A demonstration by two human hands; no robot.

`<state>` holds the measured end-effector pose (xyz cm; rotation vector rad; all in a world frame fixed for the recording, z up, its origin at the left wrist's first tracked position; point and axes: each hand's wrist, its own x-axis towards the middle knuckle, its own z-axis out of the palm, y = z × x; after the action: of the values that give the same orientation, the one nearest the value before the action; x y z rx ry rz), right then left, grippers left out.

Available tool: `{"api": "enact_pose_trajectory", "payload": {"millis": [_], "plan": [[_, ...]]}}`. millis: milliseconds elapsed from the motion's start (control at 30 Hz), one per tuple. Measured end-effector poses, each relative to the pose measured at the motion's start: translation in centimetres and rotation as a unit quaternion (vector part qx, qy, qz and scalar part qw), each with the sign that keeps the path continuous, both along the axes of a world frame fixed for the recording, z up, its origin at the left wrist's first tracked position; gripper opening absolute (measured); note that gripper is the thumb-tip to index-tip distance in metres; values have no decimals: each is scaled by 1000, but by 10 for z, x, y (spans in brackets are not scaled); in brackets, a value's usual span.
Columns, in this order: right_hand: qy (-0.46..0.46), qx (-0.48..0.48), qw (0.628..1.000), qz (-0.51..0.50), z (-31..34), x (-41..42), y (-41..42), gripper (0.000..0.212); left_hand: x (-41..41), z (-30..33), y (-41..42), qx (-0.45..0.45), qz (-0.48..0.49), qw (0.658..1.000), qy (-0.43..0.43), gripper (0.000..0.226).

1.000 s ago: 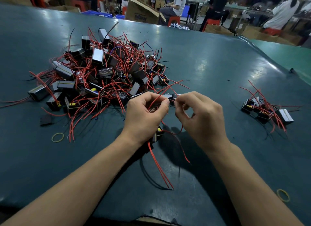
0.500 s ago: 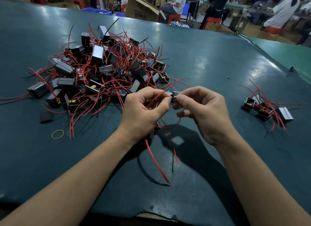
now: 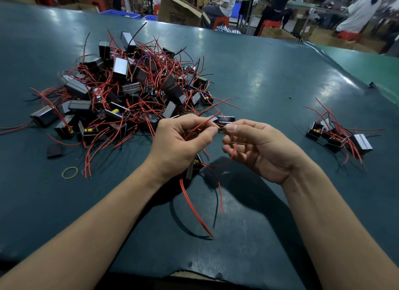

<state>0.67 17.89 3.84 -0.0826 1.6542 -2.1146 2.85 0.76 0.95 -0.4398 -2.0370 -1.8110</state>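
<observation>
Head view: the left hand point(image 3: 181, 147) is curling around a small box point(image 3: 193, 168) poking out at 6 o'clock of its palm, red wires point(image 3: 194, 207) dangling. The right hand point(image 3: 259, 149), at its 3 o'clock, is pinching those red wires beside the left thumb. A pile of boxes point(image 3: 129, 90) is lying at 10 o'clock, and a rubber band point(image 3: 69, 173) at 8 o'clock on the bench point(image 3: 280, 84).

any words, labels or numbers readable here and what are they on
No text can be read.
Cardboard box: dark print on its side, too blurred to read.
Pile of components: no legible markings.
Wired component gripped by left hand, its wire pinched by right hand: no marking shows.
</observation>
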Motion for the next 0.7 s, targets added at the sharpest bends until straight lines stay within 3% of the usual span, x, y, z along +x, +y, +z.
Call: {"api": "enact_pose_trajectory", "payload": {"millis": [200, 300, 367, 467, 533, 600, 700], "plan": [[-37, 9, 999, -26, 0, 1, -5, 12, -1, -1, 0, 8, -19, 1000, -18, 19], [85, 52, 991, -93, -8, 1, -15, 13, -3, -4, 3, 24, 14, 999, -33, 14], [223, 152, 949, -166, -16, 2, -22, 20, -4, -5, 6, 33, 46, 998, -39, 10], [426, 333, 808, -235, -25, 5, -26, 23, -5, -8, 10, 47, 72, 995, -43, 10], [503, 383, 737, -237, -27, 6, -27, 25, -6, -9, 10, 46, 80, 995, -45, 9], [534, 390, 721, -204, -25, 3, -22, 21, -8, -9, 7, 57, 86, 993, -52, 10], [549, 358, 740, -150, -21, -3, -10, 17, -10, -8, 4, 72, 84, 992, -60, 12]]}}
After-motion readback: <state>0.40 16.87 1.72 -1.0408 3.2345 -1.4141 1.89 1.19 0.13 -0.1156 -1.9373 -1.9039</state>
